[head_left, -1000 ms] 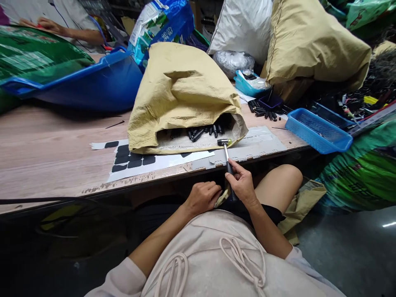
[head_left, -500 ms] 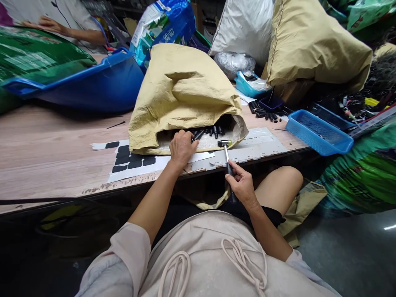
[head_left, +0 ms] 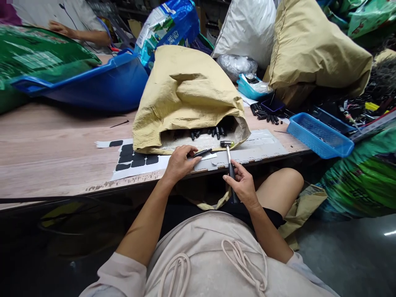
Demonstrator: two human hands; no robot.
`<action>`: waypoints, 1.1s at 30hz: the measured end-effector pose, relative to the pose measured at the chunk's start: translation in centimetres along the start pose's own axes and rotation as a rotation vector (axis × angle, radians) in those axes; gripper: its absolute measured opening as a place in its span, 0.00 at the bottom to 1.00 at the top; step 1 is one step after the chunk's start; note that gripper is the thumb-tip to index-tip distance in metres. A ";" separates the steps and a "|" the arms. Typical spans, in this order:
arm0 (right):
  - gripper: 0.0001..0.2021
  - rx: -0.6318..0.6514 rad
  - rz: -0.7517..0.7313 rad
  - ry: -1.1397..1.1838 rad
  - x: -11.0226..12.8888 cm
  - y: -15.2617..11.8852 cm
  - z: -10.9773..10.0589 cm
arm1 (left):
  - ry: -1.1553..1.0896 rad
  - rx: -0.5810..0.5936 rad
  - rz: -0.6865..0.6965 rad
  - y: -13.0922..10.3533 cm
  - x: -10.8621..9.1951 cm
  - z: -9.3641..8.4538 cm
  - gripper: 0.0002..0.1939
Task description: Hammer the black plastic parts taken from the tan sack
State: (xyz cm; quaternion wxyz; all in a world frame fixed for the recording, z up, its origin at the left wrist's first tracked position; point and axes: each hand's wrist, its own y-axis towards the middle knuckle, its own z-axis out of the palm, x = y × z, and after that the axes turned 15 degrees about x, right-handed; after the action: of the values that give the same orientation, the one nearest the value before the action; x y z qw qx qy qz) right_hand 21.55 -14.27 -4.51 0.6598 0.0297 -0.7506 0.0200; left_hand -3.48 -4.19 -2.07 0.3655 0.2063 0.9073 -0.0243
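Observation:
Between the thumb and fingers of my left hand [head_left: 181,163] is a slim black pen-like tube [head_left: 202,152], held at a slant just in front of the sack's mouth. My right hand [head_left: 243,181] is closed around the dark handle of a small hammer [head_left: 229,154]; its head, black with a yellowish face, lies by the sack's lower right lip. The tan paper sack [head_left: 188,95] lies on its side on the table, its mouth facing me. Several black tubes [head_left: 218,132] show inside the opening. Deeper contents are hidden in shadow.
Black square stickers [head_left: 134,159] on white backing lie left of the sack. A grey board [head_left: 262,144] runs along the table edge. A blue basket [head_left: 320,134] overhangs at right; a large blue tub [head_left: 93,86] stands left. A co-worker's hand [head_left: 62,29] shows behind.
My left hand has drawn back from the sack's mouth toward me, bringing a black tube out. My right hand and the hammer have hardly moved. The view has shifted slightly.

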 end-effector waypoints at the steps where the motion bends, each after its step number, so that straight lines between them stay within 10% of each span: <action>1: 0.42 0.006 -0.010 0.034 0.1 0.0 0.0 | -0.007 -0.004 -0.007 0.2 0.1 0.1 0.11; 23: 0.30 0.436 -0.047 0.127 1.0 -3.0 3.1 | -0.154 0.096 -0.016 0.8 0.8 0.0 0.06; 33: 0.30 0.353 -0.052 0.159 1.8 -3.2 3.5 | -0.185 0.061 -0.006 0.9 1.1 0.4 0.11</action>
State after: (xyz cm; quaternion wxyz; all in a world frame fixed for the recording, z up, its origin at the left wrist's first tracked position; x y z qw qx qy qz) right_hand 18.13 -17.72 -3.16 0.7017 0.1624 -0.6801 0.1366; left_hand -3.61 -3.08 -3.05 0.4412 0.2113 0.8692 -0.0718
